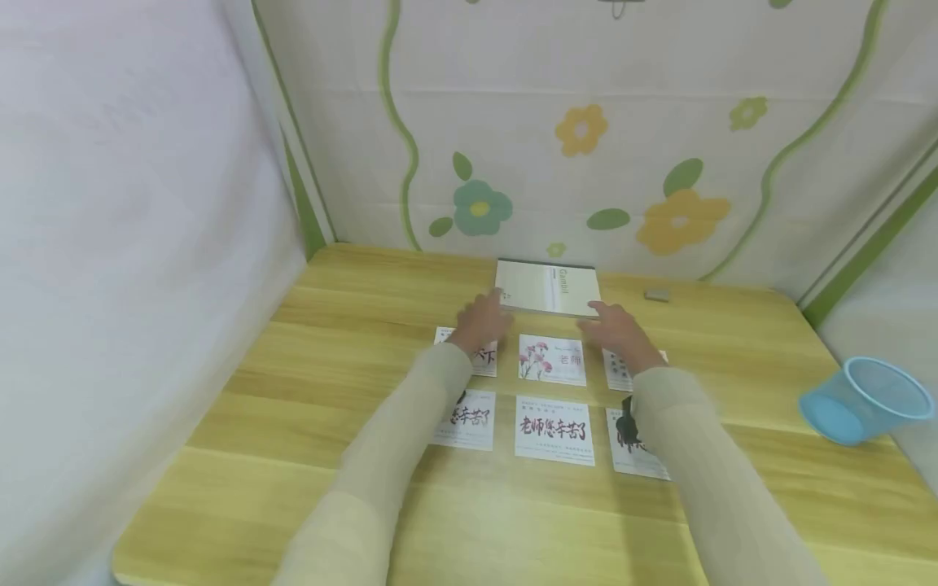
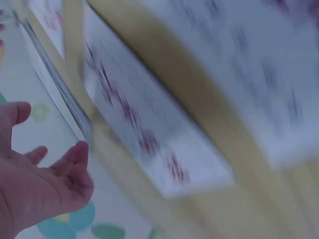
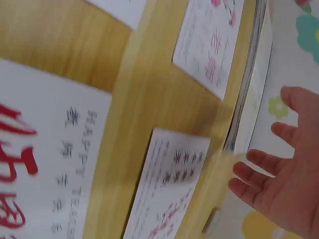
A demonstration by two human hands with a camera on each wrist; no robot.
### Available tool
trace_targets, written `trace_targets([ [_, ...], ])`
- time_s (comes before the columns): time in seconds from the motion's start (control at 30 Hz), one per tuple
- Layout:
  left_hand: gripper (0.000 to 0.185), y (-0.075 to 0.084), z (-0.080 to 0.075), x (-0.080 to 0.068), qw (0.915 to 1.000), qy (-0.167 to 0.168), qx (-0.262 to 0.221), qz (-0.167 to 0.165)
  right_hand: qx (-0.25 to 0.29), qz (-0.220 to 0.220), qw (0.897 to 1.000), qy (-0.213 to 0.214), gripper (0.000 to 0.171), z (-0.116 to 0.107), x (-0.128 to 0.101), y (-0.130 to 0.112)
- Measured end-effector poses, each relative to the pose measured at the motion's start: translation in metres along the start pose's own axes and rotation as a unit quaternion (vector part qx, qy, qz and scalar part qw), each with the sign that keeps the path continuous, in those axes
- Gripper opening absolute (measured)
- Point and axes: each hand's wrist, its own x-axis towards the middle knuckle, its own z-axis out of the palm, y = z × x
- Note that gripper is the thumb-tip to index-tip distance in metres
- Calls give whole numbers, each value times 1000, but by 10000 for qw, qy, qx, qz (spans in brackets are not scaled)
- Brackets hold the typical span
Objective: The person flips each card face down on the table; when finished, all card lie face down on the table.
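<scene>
A pale closed book (image 1: 548, 287) lies at the far middle of the wooden table (image 1: 293, 342), against the flowered wall. My left hand (image 1: 482, 319) hovers by its near left corner, fingers straight and spread (image 2: 75, 157). My right hand (image 1: 611, 327) hovers by its near right corner, fingers relaxed (image 3: 259, 172), holding nothing. The book's page edge (image 3: 246, 99) shows beside the right hand. Several printed cards lie in two rows below the hands: a card with pink flowers (image 1: 552, 359), and a card with red calligraphy (image 1: 554, 430).
A small grey block (image 1: 656, 295) lies right of the book. A blue plastic cup (image 1: 865, 400) lies on its side at the table's right edge. White fabric hangs on the left, and the flowered cloth wall (image 1: 586, 130) closes the back.
</scene>
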Motion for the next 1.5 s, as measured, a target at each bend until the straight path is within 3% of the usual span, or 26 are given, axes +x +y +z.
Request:
trace_targets([
  [0.07, 58, 10, 9, -9, 9954, -131, -942, -115, 635, 216, 9976, -153, 59, 7, -3, -13],
  [0.13, 58, 20, 18, -16, 9868, -237, -1586, -217, 1057, 464, 9928, -309, 59, 14, -6, -25],
  [0.3, 60, 39, 31, -27, 9855, -217, -1538, -685, 1336, 891, 9844, -718, 70, 25, -18, -42],
  [0.43, 59, 43, 36, -30, 9840, -118, -1553, -871, 1330, 947, 9848, -598, 72, 29, -23, -46],
  [0.6, 55, 40, 39, -28, 9738, 41, -2049, -984, 1419, 972, 9833, -589, 73, 32, -26, -48],
  [0.67, 53, 38, 40, -27, 9654, 102, -2367, -1092, 1463, 958, 9828, -593, 73, 32, -27, -48],
  [0.77, 50, 32, 40, -25, 9462, 170, -2940, -1339, 1430, 924, 9838, -560, 78, 33, -29, -49],
  [0.83, 47, 28, 39, -25, 9276, 307, -3379, -1565, 1497, 979, 9824, -533, 86, 34, -31, -50],
  [0.97, 49, 21, 35, -26, 8728, 635, -4566, -1603, 1792, 1086, 9763, -550, 101, 34, -34, -55],
  [1.07, 51, 20, 31, -28, 8309, 634, -5336, -1442, 2040, 1049, 9711, -655, 104, 33, -36, -61],
  [1.1, 51, 20, 30, -28, 8206, 578, -5510, -1404, 2108, 1047, 9693, -704, 104, 32, -37, -62],
  [1.13, 49, 21, 29, -29, 8156, 505, -5596, -1381, 2159, 1036, 9680, -752, 103, 31, -37, -64],
  [1.2, 46, 23, 29, -31, 8116, 286, -5681, -1334, 2214, 1036, 9663, -802, 103, 30, -38, -67],
  [1.27, 44, 25, 30, -32, 8134, 7, -5685, -1236, 2224, 1057, 9662, -768, 101, 28, -38, -69],
  [1.37, 37, 26, 34, -34, 8256, -393, -5537, -1012, 2478, 1144, 9599, -644, 94, 25, -39, -71],
  [1.5, 33, 26, 41, -37, 8431, -684, -5282, -734, 3042, 1063, 9461, -315, 76, 20, -40, -69],
])
